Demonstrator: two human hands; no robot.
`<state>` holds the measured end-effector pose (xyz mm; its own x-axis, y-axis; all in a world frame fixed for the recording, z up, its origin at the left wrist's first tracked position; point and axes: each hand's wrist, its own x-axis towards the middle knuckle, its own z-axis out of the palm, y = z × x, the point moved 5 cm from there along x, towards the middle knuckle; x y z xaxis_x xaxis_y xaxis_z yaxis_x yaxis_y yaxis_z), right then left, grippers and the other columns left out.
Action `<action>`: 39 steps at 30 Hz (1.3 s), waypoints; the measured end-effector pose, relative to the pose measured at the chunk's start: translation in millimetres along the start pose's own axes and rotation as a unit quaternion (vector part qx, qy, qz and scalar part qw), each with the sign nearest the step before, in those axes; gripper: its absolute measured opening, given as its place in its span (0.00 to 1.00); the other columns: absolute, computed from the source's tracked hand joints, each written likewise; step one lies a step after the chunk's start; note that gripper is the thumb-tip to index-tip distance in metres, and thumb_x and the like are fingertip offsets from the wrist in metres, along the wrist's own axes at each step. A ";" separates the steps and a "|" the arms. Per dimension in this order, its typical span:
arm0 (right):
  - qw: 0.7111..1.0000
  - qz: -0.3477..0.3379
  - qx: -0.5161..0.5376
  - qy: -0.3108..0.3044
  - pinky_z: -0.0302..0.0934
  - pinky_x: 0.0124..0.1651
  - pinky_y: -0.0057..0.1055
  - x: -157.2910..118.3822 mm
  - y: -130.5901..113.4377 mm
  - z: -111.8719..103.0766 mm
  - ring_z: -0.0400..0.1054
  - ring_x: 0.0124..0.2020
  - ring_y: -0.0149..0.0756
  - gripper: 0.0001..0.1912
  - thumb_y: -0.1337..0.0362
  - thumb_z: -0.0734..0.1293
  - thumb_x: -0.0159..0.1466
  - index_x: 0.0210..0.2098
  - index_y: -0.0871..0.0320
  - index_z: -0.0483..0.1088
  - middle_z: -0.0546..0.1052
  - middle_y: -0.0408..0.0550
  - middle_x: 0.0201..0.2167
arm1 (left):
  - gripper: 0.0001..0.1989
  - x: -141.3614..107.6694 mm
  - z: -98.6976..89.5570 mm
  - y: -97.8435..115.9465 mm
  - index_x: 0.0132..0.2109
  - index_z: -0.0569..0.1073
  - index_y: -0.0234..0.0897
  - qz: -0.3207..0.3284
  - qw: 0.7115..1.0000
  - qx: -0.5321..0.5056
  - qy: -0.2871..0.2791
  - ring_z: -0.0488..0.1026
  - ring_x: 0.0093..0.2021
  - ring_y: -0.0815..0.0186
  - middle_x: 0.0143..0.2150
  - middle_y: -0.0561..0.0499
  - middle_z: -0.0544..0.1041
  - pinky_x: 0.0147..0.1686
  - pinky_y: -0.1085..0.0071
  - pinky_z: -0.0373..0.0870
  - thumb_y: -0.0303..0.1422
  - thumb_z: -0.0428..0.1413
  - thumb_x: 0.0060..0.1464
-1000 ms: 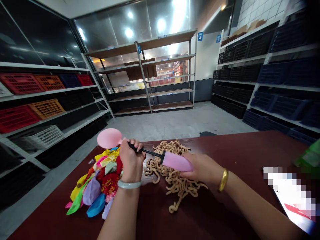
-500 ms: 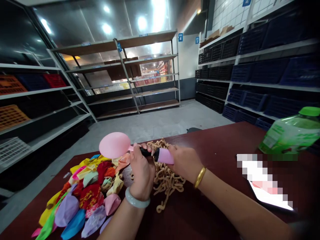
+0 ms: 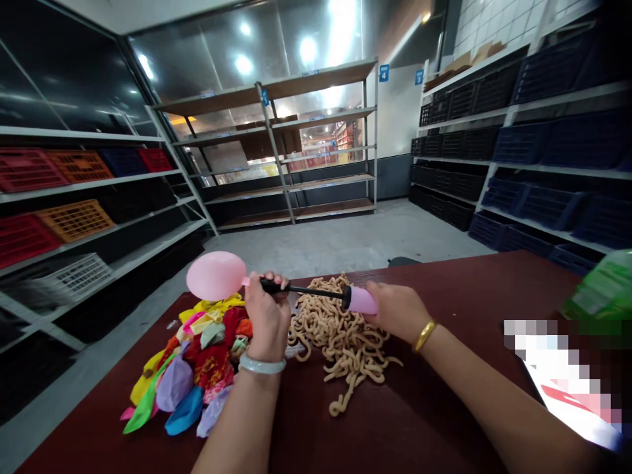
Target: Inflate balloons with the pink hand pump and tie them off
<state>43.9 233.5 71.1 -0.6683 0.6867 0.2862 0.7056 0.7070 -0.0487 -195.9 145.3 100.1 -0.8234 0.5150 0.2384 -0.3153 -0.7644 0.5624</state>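
With your left grip [image 3: 266, 307] wrapped around the black end of the pump [image 3: 316, 291] at the neck of the balloon [image 3: 216, 276] and your right grip [image 3: 397, 309] around the pump's pink end, all above the bench [image 3: 464, 296], expect a light, stiff pump and a soft, burst-prone balloon best held by its neck.
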 end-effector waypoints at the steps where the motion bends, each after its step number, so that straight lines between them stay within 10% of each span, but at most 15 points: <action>1: 1.000 -0.001 0.000 -0.005 0.57 0.33 0.33 -0.7 -1.6 -1.5 0.74 0.36 0.44 0.17 0.51 0.65 0.60 0.43 0.55 0.66 0.77 0.52 0.36 | 0.12 -6.4 3.7 -8.9 0.32 0.61 0.37 -0.017 1.000 -0.006 -0.009 0.65 0.24 0.73 0.25 0.57 0.65 0.24 0.75 0.60 0.33 0.59 0.52; 10: 0.998 0.003 0.065 -0.007 0.56 0.33 0.32 -11.4 -27.6 -12.6 0.73 0.36 0.42 0.16 0.53 0.64 0.61 0.44 0.56 0.65 0.78 0.52 0.37 | 0.12 -73.2 43.6 -48.5 0.32 0.61 0.38 -0.072 0.994 0.031 -0.076 0.65 0.25 0.71 0.26 0.56 0.65 0.26 0.73 0.64 0.36 0.58 0.55; 20: 0.997 -0.042 0.061 0.000 0.51 0.29 0.31 -2.7 -12.4 -2.8 0.73 0.33 0.41 0.18 0.52 0.65 0.58 0.43 0.54 0.67 0.78 0.48 0.36 | 0.11 8.8 0.7 35.8 0.29 0.57 0.38 0.045 0.996 0.054 0.046 0.61 0.20 0.75 0.22 0.60 0.61 0.20 0.77 0.55 0.26 0.55 0.49; 32: 0.993 -0.003 0.113 -0.039 0.56 0.33 0.32 -14.0 -34.7 -8.9 0.73 0.35 0.42 0.19 0.50 0.64 0.58 0.43 0.55 0.66 0.78 0.50 0.36 | 0.11 -69.5 42.9 -37.9 0.31 0.59 0.39 -0.051 0.995 0.058 -0.055 0.62 0.21 0.73 0.25 0.58 0.62 0.20 0.76 0.58 0.32 0.56 0.54; 39: 0.994 -0.029 0.102 -0.028 0.54 0.31 0.32 -11.9 -29.6 -10.9 0.74 0.34 0.43 0.19 0.49 0.64 0.59 0.44 0.53 0.67 0.79 0.48 0.35 | 0.10 -25.7 25.2 10.0 0.31 0.59 0.39 0.012 0.997 0.060 -0.041 0.62 0.21 0.73 0.24 0.58 0.62 0.20 0.76 0.56 0.30 0.56 0.51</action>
<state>33.6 202.5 79.6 -0.7224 0.6483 0.2405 0.6069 0.7611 -0.2287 -166.0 134.2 119.6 -0.7878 0.5299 0.3139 -0.2323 -0.7277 0.6454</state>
